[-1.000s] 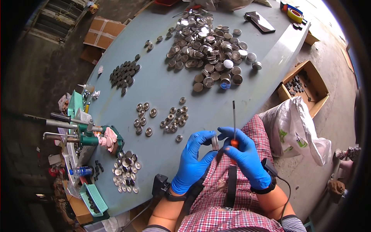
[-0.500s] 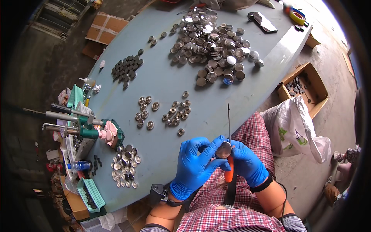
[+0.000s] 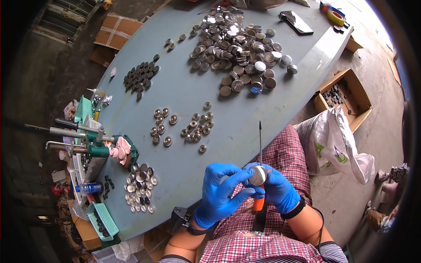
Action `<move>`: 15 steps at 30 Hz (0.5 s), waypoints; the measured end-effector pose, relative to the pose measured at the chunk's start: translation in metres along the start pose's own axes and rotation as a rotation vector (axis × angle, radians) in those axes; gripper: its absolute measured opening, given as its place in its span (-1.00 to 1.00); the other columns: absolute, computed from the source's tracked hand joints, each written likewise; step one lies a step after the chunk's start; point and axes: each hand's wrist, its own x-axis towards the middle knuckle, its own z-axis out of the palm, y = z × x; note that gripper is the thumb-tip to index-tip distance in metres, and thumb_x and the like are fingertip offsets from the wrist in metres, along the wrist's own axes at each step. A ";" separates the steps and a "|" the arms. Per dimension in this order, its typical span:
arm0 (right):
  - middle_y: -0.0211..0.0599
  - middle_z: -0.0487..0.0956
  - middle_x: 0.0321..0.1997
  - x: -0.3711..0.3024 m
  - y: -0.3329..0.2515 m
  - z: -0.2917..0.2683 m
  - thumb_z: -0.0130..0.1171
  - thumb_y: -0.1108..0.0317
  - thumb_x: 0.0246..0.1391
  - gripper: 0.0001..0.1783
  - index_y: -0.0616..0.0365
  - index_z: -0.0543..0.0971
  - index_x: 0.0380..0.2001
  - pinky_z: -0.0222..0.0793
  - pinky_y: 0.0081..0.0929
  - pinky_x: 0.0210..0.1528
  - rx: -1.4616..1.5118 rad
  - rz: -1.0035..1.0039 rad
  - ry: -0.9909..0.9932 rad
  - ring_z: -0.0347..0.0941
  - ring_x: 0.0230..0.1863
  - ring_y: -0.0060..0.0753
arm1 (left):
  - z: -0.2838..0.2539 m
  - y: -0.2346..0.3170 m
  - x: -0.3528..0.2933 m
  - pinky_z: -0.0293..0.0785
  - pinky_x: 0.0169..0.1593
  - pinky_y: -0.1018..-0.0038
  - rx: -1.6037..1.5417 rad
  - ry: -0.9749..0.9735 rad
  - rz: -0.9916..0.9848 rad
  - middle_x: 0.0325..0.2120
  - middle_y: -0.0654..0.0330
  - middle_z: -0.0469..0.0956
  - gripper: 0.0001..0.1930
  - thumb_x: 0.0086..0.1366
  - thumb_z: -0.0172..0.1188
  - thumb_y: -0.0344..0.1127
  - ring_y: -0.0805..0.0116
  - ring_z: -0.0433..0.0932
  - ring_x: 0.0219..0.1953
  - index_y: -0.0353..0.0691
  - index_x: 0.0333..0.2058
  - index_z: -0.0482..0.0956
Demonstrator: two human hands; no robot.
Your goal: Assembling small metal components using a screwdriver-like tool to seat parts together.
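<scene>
Above my lap, in front of the table edge, my right hand point(image 3: 280, 188) in a blue glove is closed round an orange-handled screwdriver point(image 3: 258, 204). The thin dark shaft points up and away. Fingers of the same hand also support a round silver metal cap point(image 3: 258, 175) beside the handle. My left hand point(image 3: 222, 193), gloved in blue too, is curled, with its index fingertip at the cap's left edge and the thumb below it. A small pale patch shows between the left fingers; I cannot make out what it is.
On the grey-blue table point(image 3: 175, 184) lie a large heap of metal caps point(image 3: 237, 48), dark discs point(image 3: 141, 75), small metal rings point(image 3: 199, 125) and shallow cups point(image 3: 140, 186). A green hand press point(image 3: 98, 149) stands left. Right are a cardboard box point(image 3: 351, 105) and a white bag point(image 3: 329, 144).
The cap has turned in my fingers, showing a brighter face, and moved slightly down and right. My left thumb has drawn away from the cap's lower edge. The screwdriver stays in my right hand.
</scene>
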 end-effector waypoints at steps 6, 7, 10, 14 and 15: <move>-0.31 0.54 -0.13 -0.001 -0.003 0.014 0.33 0.34 -0.01 -0.47 0.28 0.43 0.03 0.44 -0.58 -0.05 -0.240 -0.083 0.260 0.49 -0.14 -0.50 | -0.003 -0.002 0.009 0.42 -0.20 0.35 0.047 -0.129 -0.141 -0.23 0.17 0.39 -0.44 -0.04 0.42 -0.32 0.22 0.46 -0.28 -0.15 0.02 0.54; -0.32 0.54 -0.13 -0.002 -0.004 0.022 0.33 0.37 -0.01 -0.49 0.28 0.45 0.01 0.43 -0.58 -0.04 -0.422 -0.156 0.337 0.48 -0.13 -0.51 | -0.004 -0.004 0.007 0.50 -0.21 0.37 0.010 -0.150 -0.169 -0.17 0.13 0.41 -0.47 0.01 0.38 -0.41 0.19 0.52 -0.22 -0.16 0.03 0.51; -0.36 0.52 -0.18 -0.001 -0.004 0.037 0.35 0.44 -0.04 -0.55 0.27 0.49 -0.05 0.39 -0.59 -0.07 -0.708 -0.281 0.441 0.44 -0.17 -0.55 | 0.001 -0.007 0.004 0.53 -0.17 0.38 -0.006 -0.126 -0.127 -0.09 0.09 0.44 -0.47 0.03 0.32 -0.49 0.16 0.55 -0.17 -0.18 0.04 0.48; -0.37 0.48 -0.25 -0.002 -0.001 0.035 0.36 0.42 -0.06 -0.58 0.27 0.51 -0.10 0.32 -0.58 -0.12 -1.083 -0.427 0.472 0.39 -0.23 -0.54 | 0.005 -0.010 0.003 0.54 -0.16 0.39 0.056 -0.106 -0.054 -0.05 0.06 0.45 -0.46 0.04 0.28 -0.54 0.13 0.56 -0.15 -0.21 0.06 0.44; -0.37 0.47 -0.26 -0.002 0.000 0.034 0.37 0.41 -0.07 -0.58 0.27 0.51 -0.11 0.31 -0.57 -0.12 -1.067 -0.416 0.477 0.37 -0.23 -0.53 | 0.005 -0.011 0.001 0.54 -0.15 0.38 0.047 -0.111 -0.063 -0.06 0.05 0.45 -0.46 0.04 0.28 -0.55 0.12 0.56 -0.15 -0.22 0.06 0.45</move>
